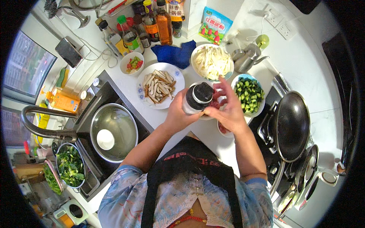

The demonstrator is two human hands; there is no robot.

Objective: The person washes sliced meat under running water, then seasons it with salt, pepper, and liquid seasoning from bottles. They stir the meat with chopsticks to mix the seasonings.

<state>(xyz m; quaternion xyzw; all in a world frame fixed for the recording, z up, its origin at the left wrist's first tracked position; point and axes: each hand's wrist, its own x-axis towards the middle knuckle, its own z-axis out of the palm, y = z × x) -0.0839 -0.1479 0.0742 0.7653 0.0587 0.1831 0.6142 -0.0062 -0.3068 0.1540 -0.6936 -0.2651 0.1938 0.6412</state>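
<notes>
My left hand point(182, 111) is closed around a clear jar with a black lid point(199, 95), tilted over the counter. My right hand point(228, 107) is at the jar's right side, its thumb near the jar's base and its other fingers spread; whether it grips the jar I cannot tell. Beneath the jar is a bowl, mostly hidden, with reddish contents at its right. Around the hands stand a plate of sliced brownish-white strips point(159, 85), a bowl of pale strips point(213, 62), a bowl of diced green vegetable point(249, 95) and a small bowl of reddish food point(223, 128).
Left is a sink with a metal basin point(114, 154) holding a white bowl point(105, 139), a faucet point(47, 111) and a colander of greens point(70, 165). A wok point(292, 126) stands on the stove at right. Bottles point(164, 25), a blue cloth point(174, 53) and a metal pot point(248, 58) stand behind.
</notes>
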